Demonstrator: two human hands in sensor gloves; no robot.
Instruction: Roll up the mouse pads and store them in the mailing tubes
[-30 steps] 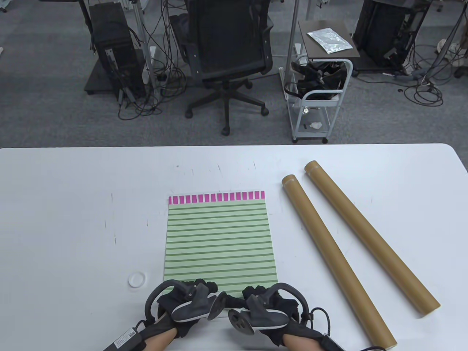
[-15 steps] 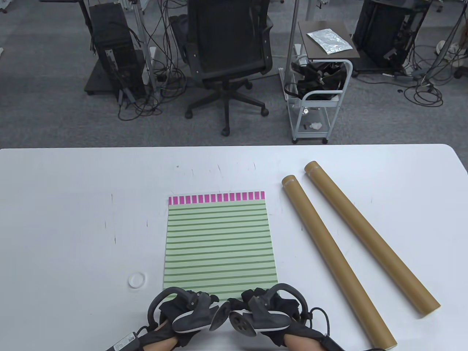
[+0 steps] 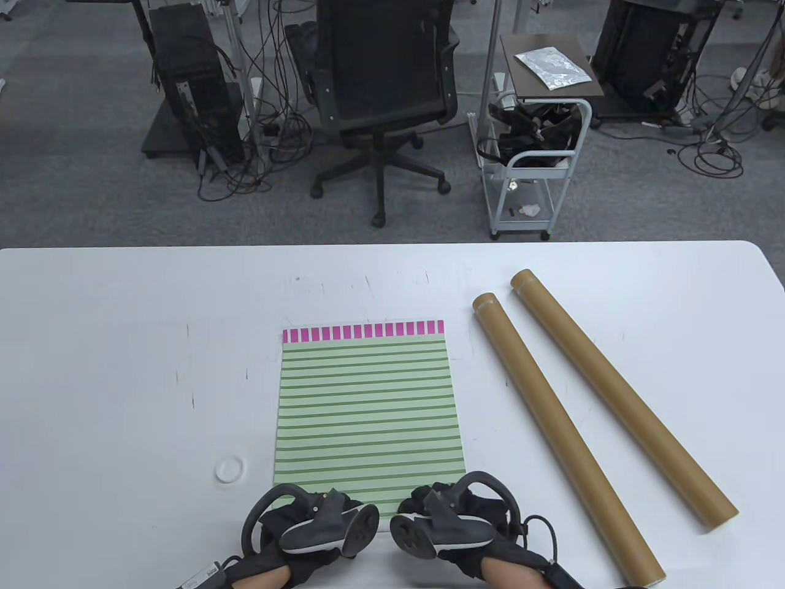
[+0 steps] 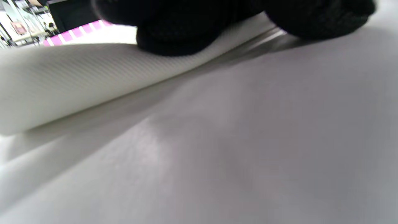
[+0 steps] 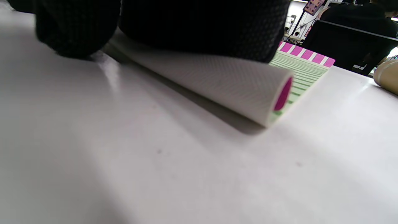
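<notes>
A green striped mouse pad (image 3: 368,399) with a pink far band lies flat mid-table. Its near edge is curled into a small roll, white underside out, as the right wrist view (image 5: 217,84) and the left wrist view (image 4: 77,84) show. My left hand (image 3: 310,498) holds the roll's left part, fingers (image 4: 174,34) on top of it. My right hand (image 3: 438,494) holds the right part, fingers (image 5: 202,28) over the roll. Two brown mailing tubes (image 3: 552,423) (image 3: 619,392) lie side by side to the right, apart from both hands.
A small white ring-shaped cap (image 3: 230,469) lies left of the pad near my left hand. The white table's (image 3: 122,343) far edge runs across the middle of the table view. An office chair (image 3: 380,92) and a cart (image 3: 533,159) stand beyond it.
Both hands have shifted slightly toward me and the trackers have tilted apart. The pad's flat part and the tubes have not moved.
</notes>
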